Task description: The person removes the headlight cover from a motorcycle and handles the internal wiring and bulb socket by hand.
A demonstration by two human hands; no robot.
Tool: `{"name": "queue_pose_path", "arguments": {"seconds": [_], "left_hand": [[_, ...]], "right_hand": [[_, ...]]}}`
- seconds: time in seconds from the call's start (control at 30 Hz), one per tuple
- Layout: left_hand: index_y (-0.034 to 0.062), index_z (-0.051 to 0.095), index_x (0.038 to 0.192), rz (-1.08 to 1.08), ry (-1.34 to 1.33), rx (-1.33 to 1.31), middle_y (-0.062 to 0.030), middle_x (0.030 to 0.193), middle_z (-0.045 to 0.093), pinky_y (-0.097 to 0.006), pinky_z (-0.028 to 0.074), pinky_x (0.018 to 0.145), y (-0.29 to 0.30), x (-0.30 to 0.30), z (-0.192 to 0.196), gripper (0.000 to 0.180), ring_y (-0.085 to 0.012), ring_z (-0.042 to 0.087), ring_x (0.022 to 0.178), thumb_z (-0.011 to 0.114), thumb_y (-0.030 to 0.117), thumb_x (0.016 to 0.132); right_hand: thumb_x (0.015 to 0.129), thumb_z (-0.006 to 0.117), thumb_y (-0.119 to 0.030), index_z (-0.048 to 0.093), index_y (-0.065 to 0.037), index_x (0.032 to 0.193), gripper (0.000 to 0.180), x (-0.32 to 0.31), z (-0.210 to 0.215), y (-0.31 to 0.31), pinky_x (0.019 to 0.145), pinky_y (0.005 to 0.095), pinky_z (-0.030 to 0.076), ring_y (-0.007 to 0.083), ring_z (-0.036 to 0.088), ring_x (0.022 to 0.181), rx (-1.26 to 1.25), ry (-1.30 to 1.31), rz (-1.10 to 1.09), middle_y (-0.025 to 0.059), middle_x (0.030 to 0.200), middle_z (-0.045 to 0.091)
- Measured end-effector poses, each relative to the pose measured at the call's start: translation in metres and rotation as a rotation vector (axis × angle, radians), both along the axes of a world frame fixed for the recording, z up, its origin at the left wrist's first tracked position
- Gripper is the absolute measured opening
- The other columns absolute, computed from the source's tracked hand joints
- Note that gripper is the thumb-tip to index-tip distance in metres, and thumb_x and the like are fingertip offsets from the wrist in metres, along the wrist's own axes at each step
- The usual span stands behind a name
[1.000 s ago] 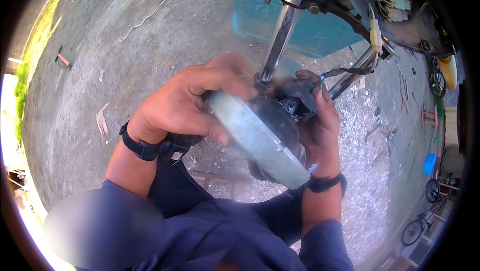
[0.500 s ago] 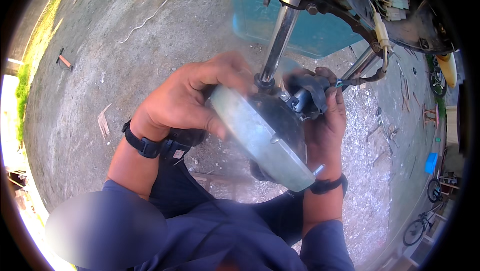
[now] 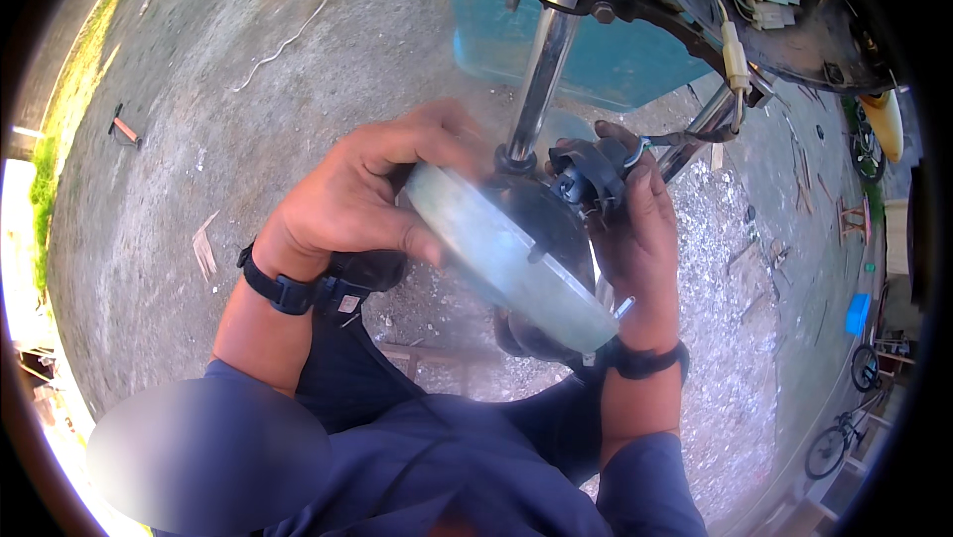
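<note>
My left hand (image 3: 372,185) is closed on the rim of a round headlight (image 3: 511,254), thumb on the near side and fingers over the far edge. Its cloudy clear lens tilts toward the lower left, and its dark back is turned to my right hand. Close behind it, my right hand (image 3: 640,234) grips a black bulb socket with a rubber boot (image 3: 593,178). From the socket, wires (image 3: 645,148) run up to the right. Whether socket and headlight touch is hard to see. A chrome fork tube (image 3: 541,80) stands just beyond the headlight.
An open black headlight shell with wires and white connectors (image 3: 774,1) hangs at the upper right. Behind the forks is a teal panel (image 3: 596,51). A hammer (image 3: 124,128) and a pale cord (image 3: 318,16) lie on the ground; bicycles (image 3: 829,448) stand far right.
The headlight and both hands have shifted slightly left in view, as has the fork. The bulb socket has turned in my right hand and shows more of its front.
</note>
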State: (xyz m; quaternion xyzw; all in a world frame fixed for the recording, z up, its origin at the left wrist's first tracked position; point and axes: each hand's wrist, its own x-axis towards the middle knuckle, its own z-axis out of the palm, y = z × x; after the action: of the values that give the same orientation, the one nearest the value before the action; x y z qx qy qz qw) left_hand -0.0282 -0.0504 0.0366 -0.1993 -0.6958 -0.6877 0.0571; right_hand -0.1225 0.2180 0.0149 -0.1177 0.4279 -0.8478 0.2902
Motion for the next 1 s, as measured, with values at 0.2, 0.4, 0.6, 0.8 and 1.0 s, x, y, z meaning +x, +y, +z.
{"name": "queue_pose_path", "arguments": {"seconds": [0.2, 0.4, 0.6, 0.8, 1.0], "left_hand": [[0.0096, 0.069, 0.101, 0.022, -0.014, 0.048, -0.0106, 0.112, 0.060, -0.037, 0.049, 0.092, -0.003, 0.001, -0.005, 0.051, -0.0241, 0.061, 0.106, 0.098, 0.030, 0.064], [0.0088, 0.070, 0.102, -0.022, -0.015, 0.039, -0.0106, 0.112, 0.060, -0.037, 0.048, 0.092, -0.002, -0.002, -0.003, 0.052, -0.0237, 0.060, 0.105, 0.098, 0.031, 0.064], [0.0091, 0.071, 0.102, -0.020, 0.010, -0.021, -0.0114, 0.111, 0.062, -0.036, 0.048, 0.090, 0.001, -0.002, -0.006, 0.053, -0.0234, 0.059, 0.105, 0.098, 0.034, 0.064], [0.0088, 0.071, 0.103, 0.005, -0.009, -0.011, -0.0118, 0.111, 0.062, -0.035, 0.048, 0.089, 0.000, 0.000, -0.004, 0.055, -0.0229, 0.059, 0.103, 0.098, 0.036, 0.064], [0.0068, 0.072, 0.104, -0.011, 0.023, -0.032, -0.0126, 0.112, 0.062, -0.034, 0.048, 0.087, -0.003, -0.002, -0.002, 0.055, -0.0227, 0.059, 0.101, 0.098, 0.034, 0.065]], "right_hand": [[0.077, 0.091, -0.028, 0.035, 0.006, 0.152, 0.100, 0.001, 0.009, 0.003, 0.109, 0.0410, 0.048, 0.0313, 0.057, 0.131, 0.196, 0.309, 0.047, 0.0221, 0.143, 0.053], [0.087, 0.084, -0.023, 0.044, 0.009, 0.146, 0.077, 0.000, -0.004, 0.012, 0.100, 0.0356, 0.053, 0.0244, 0.064, 0.118, 0.297, 0.459, -0.103, 0.0168, 0.135, 0.061], [0.091, 0.078, -0.036, 0.043, 0.011, 0.145, 0.079, -0.002, -0.004, 0.014, 0.104, 0.0408, 0.052, 0.0303, 0.063, 0.122, 0.302, 0.437, -0.096, 0.0255, 0.138, 0.058], [0.094, 0.075, -0.030, 0.043, 0.011, 0.146, 0.073, 0.001, 0.002, 0.009, 0.101, 0.0442, 0.056, 0.0331, 0.063, 0.124, 0.119, 0.243, -0.035, 0.0258, 0.141, 0.056], [0.094, 0.076, -0.022, 0.041, 0.011, 0.148, 0.072, -0.001, 0.001, 0.011, 0.100, 0.0453, 0.056, 0.0318, 0.064, 0.122, 0.150, 0.246, -0.012, 0.0238, 0.141, 0.056]]}}
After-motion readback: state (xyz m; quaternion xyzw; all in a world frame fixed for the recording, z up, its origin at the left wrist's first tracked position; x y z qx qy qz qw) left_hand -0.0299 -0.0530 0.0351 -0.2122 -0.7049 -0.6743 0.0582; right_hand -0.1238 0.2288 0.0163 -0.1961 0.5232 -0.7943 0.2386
